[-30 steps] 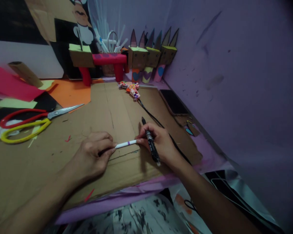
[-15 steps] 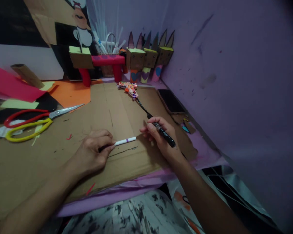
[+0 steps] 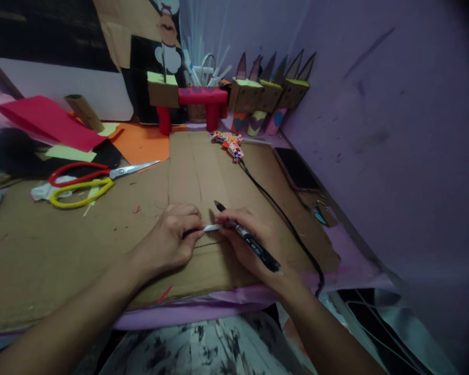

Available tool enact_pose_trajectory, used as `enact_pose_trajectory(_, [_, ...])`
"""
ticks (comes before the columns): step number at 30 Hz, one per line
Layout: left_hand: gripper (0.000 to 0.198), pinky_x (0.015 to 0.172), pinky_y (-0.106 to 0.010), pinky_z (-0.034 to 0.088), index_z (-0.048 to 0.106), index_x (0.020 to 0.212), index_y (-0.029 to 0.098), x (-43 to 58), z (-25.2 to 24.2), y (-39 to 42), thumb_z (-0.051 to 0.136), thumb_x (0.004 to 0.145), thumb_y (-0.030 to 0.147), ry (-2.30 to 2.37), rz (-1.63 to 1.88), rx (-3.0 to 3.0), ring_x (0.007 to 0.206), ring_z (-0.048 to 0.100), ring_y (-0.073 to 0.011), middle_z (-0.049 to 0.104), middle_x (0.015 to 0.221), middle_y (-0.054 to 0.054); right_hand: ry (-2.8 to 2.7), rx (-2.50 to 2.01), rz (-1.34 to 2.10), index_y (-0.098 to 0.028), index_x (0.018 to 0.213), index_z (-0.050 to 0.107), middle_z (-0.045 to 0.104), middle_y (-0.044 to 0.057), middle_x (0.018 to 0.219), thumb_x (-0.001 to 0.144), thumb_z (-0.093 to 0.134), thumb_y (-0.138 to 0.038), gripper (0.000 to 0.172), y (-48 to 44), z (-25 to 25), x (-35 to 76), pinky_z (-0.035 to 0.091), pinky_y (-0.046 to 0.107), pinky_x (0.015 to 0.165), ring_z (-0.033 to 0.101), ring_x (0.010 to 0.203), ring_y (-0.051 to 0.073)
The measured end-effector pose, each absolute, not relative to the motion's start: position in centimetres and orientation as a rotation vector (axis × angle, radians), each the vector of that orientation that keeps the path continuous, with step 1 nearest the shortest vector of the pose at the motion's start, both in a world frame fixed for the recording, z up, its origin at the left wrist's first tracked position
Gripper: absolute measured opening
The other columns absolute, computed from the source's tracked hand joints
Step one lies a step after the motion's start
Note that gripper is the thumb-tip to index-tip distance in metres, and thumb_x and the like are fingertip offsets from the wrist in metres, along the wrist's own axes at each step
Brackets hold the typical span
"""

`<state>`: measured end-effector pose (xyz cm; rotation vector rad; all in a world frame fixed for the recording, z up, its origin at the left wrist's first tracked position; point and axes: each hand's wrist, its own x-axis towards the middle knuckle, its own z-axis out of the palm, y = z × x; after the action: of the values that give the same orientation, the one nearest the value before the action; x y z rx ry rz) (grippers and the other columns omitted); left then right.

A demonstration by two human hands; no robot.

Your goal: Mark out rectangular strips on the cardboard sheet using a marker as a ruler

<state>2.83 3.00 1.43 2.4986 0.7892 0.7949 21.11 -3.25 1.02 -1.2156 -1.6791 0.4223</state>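
Observation:
My left hand [image 3: 176,234] rests on the cardboard sheet [image 3: 101,271], fingers pinched on one end of a thin white stick [image 3: 211,227]. Only a short length of the stick shows between my hands. The fingertips of my right hand [image 3: 250,242] meet its other end. That same hand also grips a black pen [image 3: 256,247], tilted with its dark tip up and to the left. Below the stick, a dark line [image 3: 209,245] runs along the cardboard. Whatever else lies under my left fingers is hidden.
Scissors [image 3: 82,185] with red and yellow handles lie at left, near coloured paper [image 3: 58,125]. A patterned glue gun [image 3: 230,143] with a black cable [image 3: 281,208] lies ahead. A phone [image 3: 296,169] sits by the wall. Cardboard animal figures [image 3: 248,96] stand at the back.
My right hand has come in to the stick's free end with the pen still in it, covering the purple band. The view has shifted left.

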Motion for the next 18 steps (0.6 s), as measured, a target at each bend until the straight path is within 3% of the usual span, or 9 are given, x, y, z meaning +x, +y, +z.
enact_pose_trajectory(4, [0.017,0.069,-0.029,0.042,0.065,0.071,0.014,2.6,1.5,2.8,0.053,0.083,0.011,0.801,0.777,2.475,0.072,0.056,-0.0142,0.06,0.072,-0.003,-1.748,-1.257,0.443,-0.024,0.084,0.065,0.07,0.0,0.079,0.082,0.054,-0.007,0.021,-2.5,0.8,21.3,0.048,0.029,0.068,0.063,0.073,0.016])
enact_pose_trajectory(12, [0.02,0.066,-0.023,0.042,0.068,0.083,0.015,1.8,3.3,2.5,0.049,0.088,0.017,0.844,0.643,2.4,0.073,0.057,-0.0122,0.061,0.076,-0.002,-1.742,-1.281,0.479,-0.024,0.076,0.064,0.067,-0.003,0.074,0.08,0.058,-0.004,0.021,-2.5,1.0,21.3,0.045,0.025,0.067,0.062,0.071,0.015])
enact_pose_trajectory(18, [0.017,0.07,-0.029,0.04,0.066,0.071,0.015,1.8,2.5,2.7,0.054,0.083,0.015,0.886,0.72,2.445,0.07,0.056,-0.0141,0.063,0.071,-0.002,-1.737,-1.3,0.47,-0.024,0.079,0.063,0.068,-0.002,0.077,0.08,0.059,-0.005,0.019,-2.5,1.0,21.2,0.046,0.025,0.067,0.063,0.073,0.015])
